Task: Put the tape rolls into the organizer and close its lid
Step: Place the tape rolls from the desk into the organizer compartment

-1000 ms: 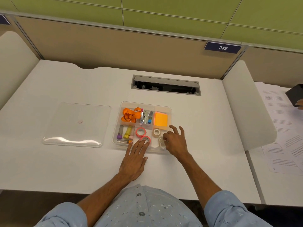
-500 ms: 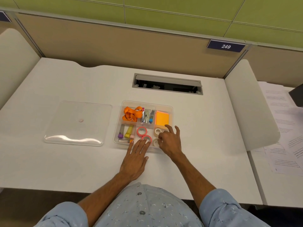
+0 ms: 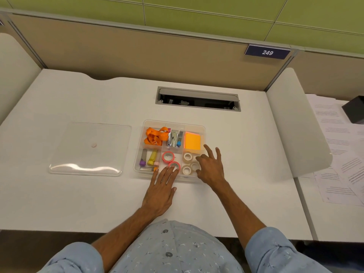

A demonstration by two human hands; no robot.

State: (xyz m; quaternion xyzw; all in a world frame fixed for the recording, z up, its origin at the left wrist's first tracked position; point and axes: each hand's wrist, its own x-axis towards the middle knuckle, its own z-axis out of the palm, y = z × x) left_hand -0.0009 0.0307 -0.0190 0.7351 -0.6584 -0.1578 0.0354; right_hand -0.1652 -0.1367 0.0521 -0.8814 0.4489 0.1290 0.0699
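Observation:
A clear plastic organizer (image 3: 203, 128) sits mid-desk with its top uncovered. Two pink tape rolls (image 3: 168, 156) lie in its front middle compartment. Three beige tape rolls (image 3: 187, 156) lie in the front right compartment. My left hand (image 3: 160, 191) rests flat on the desk, its fingertips over the organizer's front rim, touching the nearer pink roll (image 3: 175, 165). My right hand (image 3: 211, 166) hovers at the front right corner, fingers spread, fingertips at the beige rolls, holding nothing. The clear lid (image 3: 88, 148) lies flat on the desk to the left.
The organizer also holds an orange lanyard (image 3: 154, 135), a stapler (image 3: 173, 138), orange sticky notes (image 3: 192, 141) and markers (image 3: 152, 157). A cable slot (image 3: 198, 99) opens behind it. Printed papers (image 3: 338, 154) and a black box (image 3: 354, 112) lie to the right beyond a divider.
My right hand shifted slightly within the beige-roll compartment and spread its fingers. My left hand stayed in place on the front rim.

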